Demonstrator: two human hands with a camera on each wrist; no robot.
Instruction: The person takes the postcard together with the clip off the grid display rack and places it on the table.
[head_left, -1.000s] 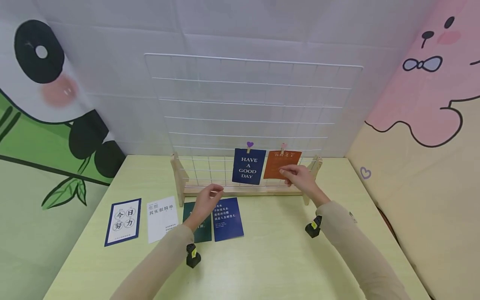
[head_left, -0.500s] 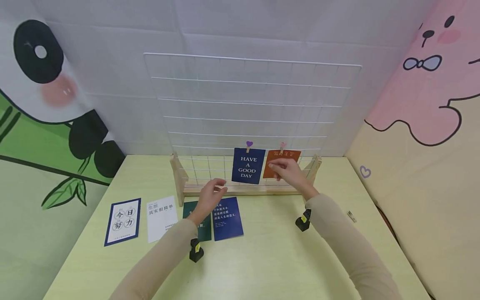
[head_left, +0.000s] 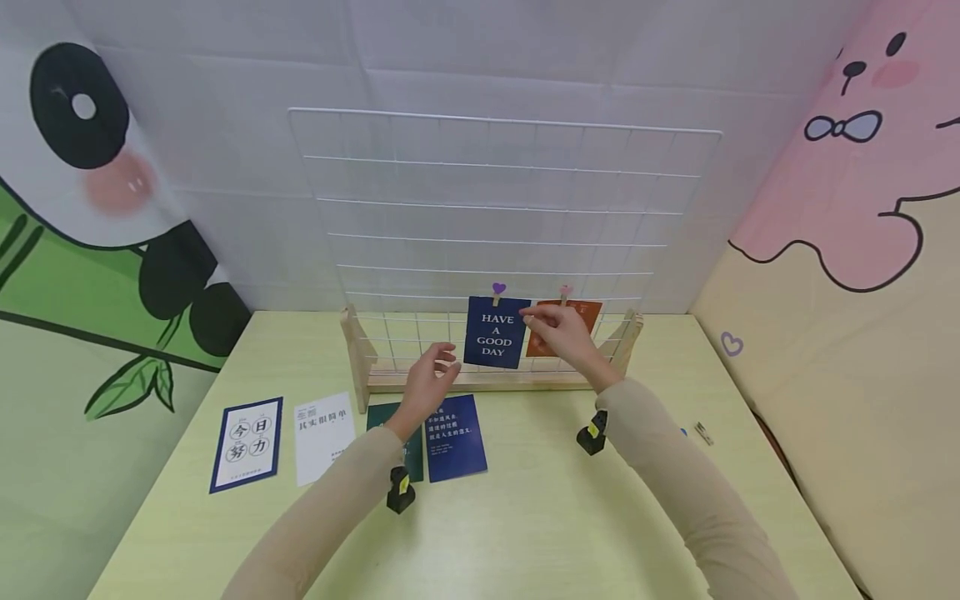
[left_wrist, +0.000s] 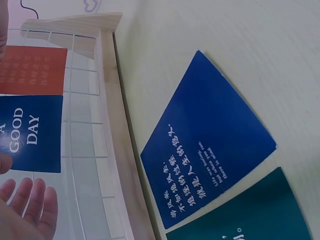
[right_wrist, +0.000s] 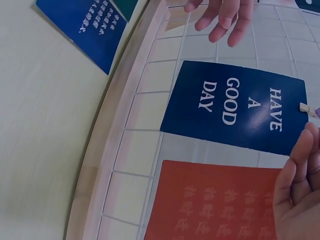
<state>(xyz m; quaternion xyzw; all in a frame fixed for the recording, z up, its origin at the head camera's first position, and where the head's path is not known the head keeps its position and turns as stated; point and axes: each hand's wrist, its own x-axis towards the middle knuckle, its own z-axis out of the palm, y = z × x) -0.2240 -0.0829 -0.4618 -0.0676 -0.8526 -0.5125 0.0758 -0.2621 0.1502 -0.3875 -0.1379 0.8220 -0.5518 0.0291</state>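
Note:
A navy card reading HAVE A GOOD DAY (head_left: pixel 497 332) hangs from the wire grid (head_left: pixel 420 329) by a clip with a purple heart (head_left: pixel 498 288). To its right hangs an orange card (right_wrist: pixel 210 200) under a pink-heart clip (head_left: pixel 566 290). My right hand (head_left: pixel 562 332) is in front of the orange card, its loosely bent fingertips right at the navy card's upper right edge. My left hand (head_left: pixel 431 383), fingers relaxed and apart, is just off the navy card's lower left side; in the left wrist view its thumb (left_wrist: pixel 5 162) overlaps that card.
On the table lie a blue card (head_left: pixel 456 437), a green card (left_wrist: pixel 250 215) partly hidden by the left arm, a white card (head_left: pixel 324 433) and a blue-bordered card (head_left: pixel 246 444). A small clip (head_left: pixel 703 433) lies at the right. A wooden base (head_left: pixel 480 382) supports the grid.
My right hand has moved left across the orange card to the navy card's edge. My left hand has risen slightly toward the navy card's left side. Both hanging cards have stayed put.

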